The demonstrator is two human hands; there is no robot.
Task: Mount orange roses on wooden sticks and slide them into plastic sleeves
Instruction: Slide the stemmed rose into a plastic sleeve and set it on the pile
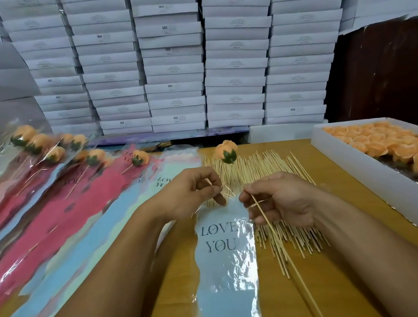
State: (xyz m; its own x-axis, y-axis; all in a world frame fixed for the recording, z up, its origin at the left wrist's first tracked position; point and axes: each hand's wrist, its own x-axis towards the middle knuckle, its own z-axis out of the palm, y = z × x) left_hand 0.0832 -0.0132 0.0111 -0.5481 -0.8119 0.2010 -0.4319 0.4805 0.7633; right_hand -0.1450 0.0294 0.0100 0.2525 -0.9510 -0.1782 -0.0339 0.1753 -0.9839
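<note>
A clear plastic sleeve point(226, 266) with a blue panel and "LOVE YOU" print lies lengthwise on the wooden table point(342, 286) before me. My left hand point(193, 190) pinches the sleeve's far top edge. My right hand point(281, 200) grips a thin wooden stick point(289, 260) that slants down to the right toward me. An orange rose point(225, 151) with a green base stands just beyond my hands, in line with that stick's far end. Loose wooden sticks point(267, 168) lie spread under and beyond my right hand.
A white tray point(373, 175) full of orange rose heads runs along the right edge. Finished roses in sleeves point(49, 153) and a fan of pink and blue empty sleeves point(80, 211) cover the left. Stacks of white boxes point(173, 59) form a wall behind the table.
</note>
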